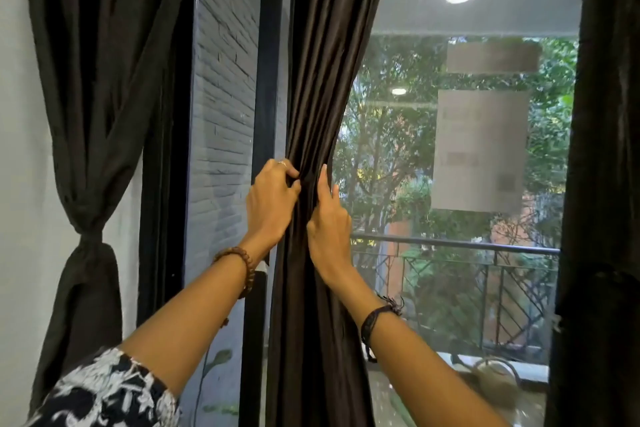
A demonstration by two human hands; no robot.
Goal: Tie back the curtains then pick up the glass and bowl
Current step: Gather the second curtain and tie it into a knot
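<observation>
Glazed balcony window with railing beyond; a paper notice at 2 o'clock, its writing blurred, unreadable; tied curtain at 9 o'clock; middle curtain gathered at centre; left hand pinches its folds; right hand grips opposite, fingers pressed together.

Likely home, curtains, balcony railing

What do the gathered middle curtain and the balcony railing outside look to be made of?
The dark brown middle curtain looks like a smooth woven fabric with a slight satin sheen: soft vertical folds catch light where both hands bunch it. The dark balcony railing looks like painted metal: thin, rigid bars and a round top rail.
</observation>
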